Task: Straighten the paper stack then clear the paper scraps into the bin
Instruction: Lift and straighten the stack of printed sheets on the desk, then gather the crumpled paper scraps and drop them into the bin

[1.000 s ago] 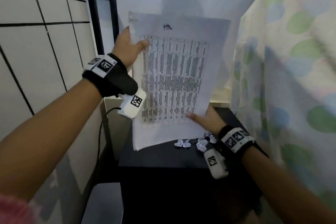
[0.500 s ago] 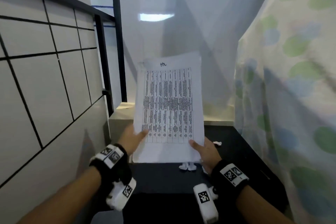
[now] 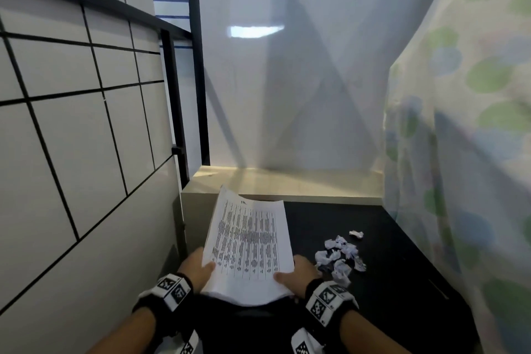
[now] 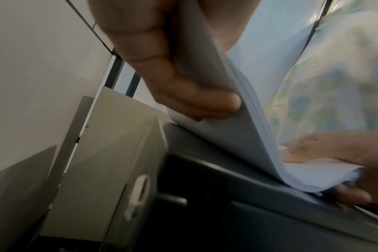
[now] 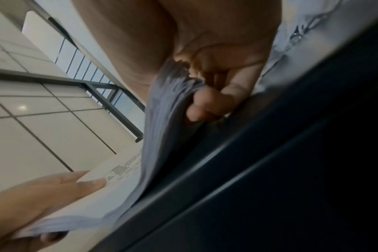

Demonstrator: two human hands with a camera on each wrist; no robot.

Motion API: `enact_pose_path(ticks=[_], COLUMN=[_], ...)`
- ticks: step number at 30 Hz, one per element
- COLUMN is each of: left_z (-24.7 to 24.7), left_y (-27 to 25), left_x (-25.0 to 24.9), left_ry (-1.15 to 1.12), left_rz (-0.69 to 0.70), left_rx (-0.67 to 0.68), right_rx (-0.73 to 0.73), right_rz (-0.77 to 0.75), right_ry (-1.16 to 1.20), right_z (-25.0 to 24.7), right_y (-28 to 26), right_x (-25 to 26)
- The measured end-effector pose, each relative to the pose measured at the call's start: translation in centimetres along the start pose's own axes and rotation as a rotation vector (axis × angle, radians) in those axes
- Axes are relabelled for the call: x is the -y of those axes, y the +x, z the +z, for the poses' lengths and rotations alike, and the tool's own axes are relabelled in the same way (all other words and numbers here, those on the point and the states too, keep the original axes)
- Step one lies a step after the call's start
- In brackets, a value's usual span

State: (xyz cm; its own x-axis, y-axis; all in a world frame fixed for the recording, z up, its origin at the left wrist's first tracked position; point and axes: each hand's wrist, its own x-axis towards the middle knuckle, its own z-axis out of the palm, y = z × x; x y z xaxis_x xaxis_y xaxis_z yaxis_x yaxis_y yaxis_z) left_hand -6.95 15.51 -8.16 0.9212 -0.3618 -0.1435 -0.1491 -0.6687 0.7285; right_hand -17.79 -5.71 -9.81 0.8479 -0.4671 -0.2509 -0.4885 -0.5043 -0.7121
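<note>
A stack of printed white paper [image 3: 247,247] leans low over the near left part of the black table [image 3: 402,282], its near edge bowed. My left hand [image 3: 198,269] grips the stack's near left corner, thumb on top and fingers curled beneath [image 4: 196,100]. My right hand [image 3: 297,274] grips the near right corner, thumb on the printed face, fingers curled under the sheet edges [image 5: 207,105]. In the left wrist view the paper stack [image 4: 237,133] bends down to the table edge. Several crumpled white paper scraps [image 3: 340,256] lie on the table right of my right hand. No bin shows.
A white tiled wall [image 3: 71,152] with a black metal frame [image 3: 178,112] stands close on the left. A cream ledge [image 3: 287,184] runs along the table's far side. A flowered curtain [image 3: 465,152] hangs along the right. A white drawer front with a handle [image 4: 138,192] sits left of the table.
The stack has come down from upright at chest height to a low lean over the table. Both hands have dropped with it and still hold its near corners.
</note>
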Motion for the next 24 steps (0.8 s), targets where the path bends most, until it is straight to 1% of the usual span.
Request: enact_pose_path(ticks=[2, 6, 8, 10, 14, 17, 20, 22, 24], left_z=[0.1, 0.9, 1.4, 1.7, 1.5, 1.1, 0.5, 0.4, 0.5], left_y=[0.3, 0.8, 1.0, 1.1, 1.2, 1.0, 0.4, 0.0, -0.3], left_x=[-0.4, -1.4, -1.7, -1.7, -1.5, -1.4, -2.2, -3.4, -5.1], left_ry=[0.040, 0.115, 0.156, 0.171, 0.195, 0.331, 0.483, 0.559, 0.580], left_rz=[-0.016, -0.035, -0.054, -0.073, -0.053, -0.037, -0.066, -0.031, 0.059], left_rx=[0.040, 0.120, 0.138, 0.135, 0.112, 0.085, 0.082, 0.054, 0.035], right_rx=[-0.006, -0.052, -0.053, -0.053, -0.043, -0.009, 0.008, 0.011, 0.012], right_rz=[0.009, 0.019, 0.036, 0.041, 0.003, -0.018, -0.008, -0.012, -0.030], right_ry=[-0.035, 0.009, 0.022, 0.029, -0.012, -0.112, -0.199, -0.258, -0.258], right_z=[-0.3, -1.5, -2.1, -2.5, -2.9, -3.1, -3.8, -5.0, -6.6], right_y=[-0.1, -0.5, -0.7, -0.7, -0.9, -1.5, -1.8, -2.0, -2.3], right_x=[0.0, -1.2, -1.9, -2.3, -2.2, -1.6, -1.3, -1.5, -1.7])
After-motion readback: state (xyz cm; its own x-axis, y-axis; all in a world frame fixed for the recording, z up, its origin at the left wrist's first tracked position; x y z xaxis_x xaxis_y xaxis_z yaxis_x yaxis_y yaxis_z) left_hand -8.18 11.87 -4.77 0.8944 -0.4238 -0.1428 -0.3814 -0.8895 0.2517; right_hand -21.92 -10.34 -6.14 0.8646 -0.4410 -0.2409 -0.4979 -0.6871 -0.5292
